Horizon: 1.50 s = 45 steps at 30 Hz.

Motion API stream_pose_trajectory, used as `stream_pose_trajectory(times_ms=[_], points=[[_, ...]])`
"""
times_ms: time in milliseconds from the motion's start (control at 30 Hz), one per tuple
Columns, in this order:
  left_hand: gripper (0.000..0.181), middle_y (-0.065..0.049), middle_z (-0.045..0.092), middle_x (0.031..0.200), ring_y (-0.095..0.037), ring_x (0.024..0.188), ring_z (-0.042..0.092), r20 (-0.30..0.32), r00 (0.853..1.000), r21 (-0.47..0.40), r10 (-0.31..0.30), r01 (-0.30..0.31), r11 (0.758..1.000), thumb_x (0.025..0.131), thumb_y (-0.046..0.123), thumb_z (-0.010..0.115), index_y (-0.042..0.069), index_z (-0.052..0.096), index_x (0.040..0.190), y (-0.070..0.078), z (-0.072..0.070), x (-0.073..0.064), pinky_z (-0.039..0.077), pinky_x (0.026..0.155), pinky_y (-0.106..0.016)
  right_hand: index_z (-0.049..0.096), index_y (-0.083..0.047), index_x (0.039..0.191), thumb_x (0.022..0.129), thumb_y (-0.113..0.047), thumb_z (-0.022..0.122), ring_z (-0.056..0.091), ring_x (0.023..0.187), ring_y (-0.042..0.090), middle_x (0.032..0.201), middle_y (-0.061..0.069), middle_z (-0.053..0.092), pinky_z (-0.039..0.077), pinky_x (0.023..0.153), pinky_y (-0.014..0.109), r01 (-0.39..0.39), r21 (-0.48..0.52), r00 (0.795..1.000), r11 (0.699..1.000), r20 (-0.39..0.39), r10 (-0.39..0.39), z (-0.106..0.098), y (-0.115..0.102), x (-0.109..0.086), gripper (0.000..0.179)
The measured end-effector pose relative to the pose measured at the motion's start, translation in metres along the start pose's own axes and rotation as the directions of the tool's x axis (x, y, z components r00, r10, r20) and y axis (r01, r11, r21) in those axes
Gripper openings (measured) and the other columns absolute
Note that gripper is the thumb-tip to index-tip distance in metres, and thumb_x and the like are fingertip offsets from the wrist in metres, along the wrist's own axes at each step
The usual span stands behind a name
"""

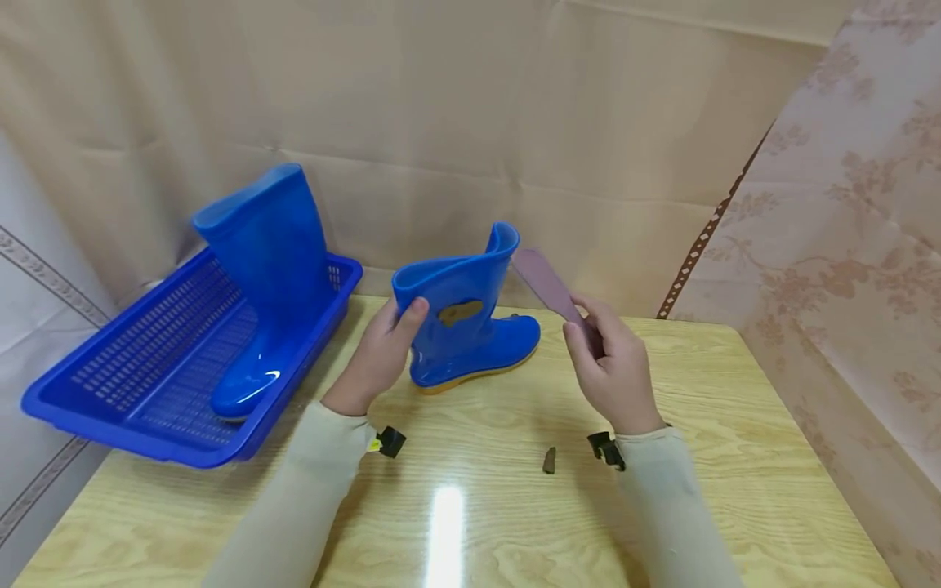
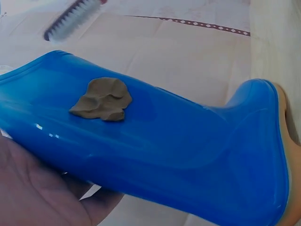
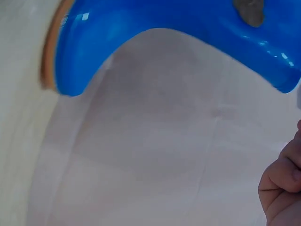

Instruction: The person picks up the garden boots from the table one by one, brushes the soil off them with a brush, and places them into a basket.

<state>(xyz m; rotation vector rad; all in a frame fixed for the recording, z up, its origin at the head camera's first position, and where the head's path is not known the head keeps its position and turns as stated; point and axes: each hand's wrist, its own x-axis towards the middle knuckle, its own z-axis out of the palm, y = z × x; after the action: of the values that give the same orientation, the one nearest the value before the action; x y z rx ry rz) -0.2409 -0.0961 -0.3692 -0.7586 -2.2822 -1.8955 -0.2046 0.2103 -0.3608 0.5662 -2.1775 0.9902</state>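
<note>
A blue rain boot (image 1: 466,351) with a yellow sole stands on the table, its shaft leaning a little toward the left. My left hand (image 1: 381,359) grips the back of its shaft near the top, thumb on the near side and the other fingers hidden behind. On the side of the shaft sticks a flattened brown clay-like lump (image 2: 103,100). Just right of the boot's opening, my right hand (image 1: 616,367) holds a purplish brush (image 1: 542,279) by its handle, head raised up and to the left. Pale bristles on the brush (image 2: 75,21) show in the left wrist view.
At left, a blue plastic basket (image 1: 55,408) holds a second blue boot (image 1: 275,261), upright with its toe toward me. A small brown piece (image 1: 550,460) lies on the wood-patterned table (image 1: 735,474) between my forearms. Beige cloth (image 1: 441,98) hangs behind the table.
</note>
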Motion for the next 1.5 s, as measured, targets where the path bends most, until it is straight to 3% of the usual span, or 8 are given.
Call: stream_pose_trajectory(times_ms=[167, 400, 600, 767, 1033, 1200, 1333, 1500], points=[[0.086, -0.012, 0.045, 0.159, -0.031, 0.147, 0.042, 0.042, 0.999, 0.005, -0.005, 0.005, 1.000, 0.101, 0.072, 0.034, 0.011, 0.033, 0.162, 0.002, -0.004, 0.001, 0.033, 0.120, -0.058, 0.070, -0.007, 0.130, 0.094, -0.003, 0.072, 0.047, 0.063, 0.009, 0.085, 0.003, 0.064, 0.037, 0.054, 0.018, 0.077, -0.022, 0.995, 0.997, 0.064, -0.075, 0.004, -0.009, 0.002, 0.036], [0.088, -0.007, 0.045, 0.160, -0.027, 0.148, 0.041, 0.110, 0.994, -0.005, 0.015, -0.014, 1.000, 0.099, 0.076, 0.031, 0.014, 0.035, 0.161, 0.005, -0.005, 0.003, 0.031, 0.121, -0.055, 0.072, -0.007, 0.129, 0.091, -0.003, 0.076, 0.040, 0.063, 0.007, 0.077, -0.004, 0.052, 0.030, 0.052, 0.019, 0.138, -0.060, 0.983, 0.989, 0.133, -0.129, 0.005, -0.009, -0.003, 0.038], [0.093, -0.006, 0.038, 0.164, -0.027, 0.151, 0.035, 0.108, 0.994, 0.018, -0.024, 0.022, 1.000, 0.096, 0.081, 0.028, 0.018, 0.027, 0.164, 0.006, -0.001, 0.002, 0.028, 0.123, -0.056, 0.072, -0.011, 0.133, 0.092, -0.005, 0.077, 0.041, 0.063, 0.006, 0.079, -0.004, 0.054, 0.029, 0.054, 0.017, 0.129, -0.070, 0.986, 0.989, 0.113, -0.121, 0.011, -0.010, -0.006, 0.042], [0.099, -0.010, 0.038, 0.164, -0.032, 0.150, 0.037, 0.083, 0.993, 0.059, -0.078, 0.073, 0.996, 0.094, 0.083, 0.027, 0.013, 0.026, 0.164, 0.008, -0.001, 0.001, 0.030, 0.121, -0.059, 0.071, -0.013, 0.134, 0.091, -0.004, 0.078, 0.039, 0.062, 0.005, 0.079, -0.003, 0.055, 0.028, 0.052, 0.015, 0.146, -0.079, 0.984, 0.986, 0.117, -0.136, 0.015, -0.010, -0.007, 0.045], [0.108, -0.013, 0.038, 0.163, -0.034, 0.150, 0.036, 0.049, 0.991, 0.073, -0.122, 0.118, 0.990, 0.090, 0.087, 0.024, 0.008, 0.029, 0.163, 0.007, -0.003, 0.000, 0.029, 0.121, -0.061, 0.073, -0.014, 0.132, 0.096, -0.017, 0.075, 0.040, 0.060, 0.008, 0.075, -0.003, 0.055, 0.032, 0.051, 0.025, 0.008, -0.172, 0.991, 0.985, 0.131, 0.014, 0.022, -0.011, -0.007, 0.036], [0.119, -0.016, 0.030, 0.167, -0.040, 0.151, 0.033, -0.049, 0.977, -0.007, -0.210, 0.210, 0.978, 0.082, 0.093, 0.020, 0.008, 0.017, 0.165, 0.008, -0.005, 0.002, 0.030, 0.118, -0.066, 0.073, -0.014, 0.132, 0.096, -0.020, 0.075, 0.040, 0.059, 0.011, 0.072, -0.003, 0.053, 0.031, 0.051, 0.028, -0.070, -0.201, 0.987, 0.977, 0.129, 0.098, 0.023, -0.011, -0.008, 0.036], [0.116, -0.018, 0.034, 0.165, -0.043, 0.147, 0.039, -0.127, 0.965, -0.091, -0.228, 0.218, 0.972, 0.082, 0.092, 0.023, 0.012, 0.017, 0.166, 0.010, -0.010, 0.000, 0.035, 0.113, -0.069, 0.073, -0.016, 0.132, 0.097, -0.021, 0.075, 0.041, 0.059, 0.012, 0.073, -0.002, 0.055, 0.032, 0.052, 0.028, -0.079, -0.200, 0.985, 0.977, 0.134, 0.108, 0.026, -0.010, -0.007, 0.036], [0.113, -0.017, 0.038, 0.162, -0.042, 0.143, 0.045, -0.060, 0.975, -0.088, -0.213, 0.208, 0.974, 0.086, 0.090, 0.025, 0.010, 0.020, 0.165, 0.013, -0.008, 0.000, 0.041, 0.110, -0.066, 0.072, -0.016, 0.134, 0.098, -0.020, 0.073, 0.041, 0.060, 0.012, 0.074, -0.002, 0.054, 0.032, 0.052, 0.027, -0.082, -0.171, 0.982, 0.982, 0.155, 0.110, 0.030, -0.009, -0.007, 0.036]])
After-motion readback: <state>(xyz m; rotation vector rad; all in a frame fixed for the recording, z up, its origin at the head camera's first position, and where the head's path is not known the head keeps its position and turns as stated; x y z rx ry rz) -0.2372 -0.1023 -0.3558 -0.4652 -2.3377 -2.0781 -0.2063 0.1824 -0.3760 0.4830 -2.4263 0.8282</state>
